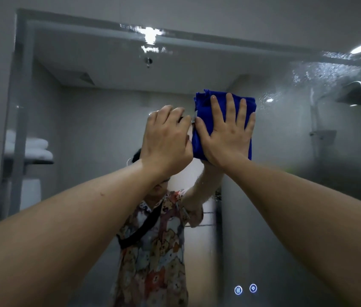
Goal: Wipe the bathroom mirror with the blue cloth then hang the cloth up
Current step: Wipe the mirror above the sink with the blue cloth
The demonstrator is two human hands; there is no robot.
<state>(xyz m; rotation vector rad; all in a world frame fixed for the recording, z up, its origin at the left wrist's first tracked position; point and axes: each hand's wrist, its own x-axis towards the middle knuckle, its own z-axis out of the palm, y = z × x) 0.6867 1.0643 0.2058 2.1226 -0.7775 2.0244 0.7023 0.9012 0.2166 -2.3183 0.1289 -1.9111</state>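
A person stands facing a large bathroom mirror (285,196), both bare forearms raised toward the glass.

At about nine o'clock in the view, the mirror reflects a shelf with folded white towels (37,148) stacked on it.

Just left of centre, the left hand (166,138) is lifted with its back to the camera. Its fingers are bent at the knuckles and held close together, fingertips toward the glass at the left edge of the cloth. Whether they pinch the cloth edge or merely touch it cannot be told, since the fingertips are hidden behind the hand itself.

Immediately to the right, touching the left hand, is the folded blue cloth (203,107), pressed flat against the mirror slightly above the view's centre. The cloth forms a rough rectangle whose long axis runs vertically, from twelve to six o'clock, with a ragged corner sticking up at its top left.

The right hand (227,135) lies flat on the cloth, fingers straight and spread moderately wide, pointing up toward twelve o'clock, the palm covering the cloth's lower half.

Below the hands the mirror reflects the person's patterned shirt (159,251).

At five o'clock, two small lit touch icons (245,289) glow on the glass. Toward two o'clock the mirror surface shows water droplets and streaks (321,74).
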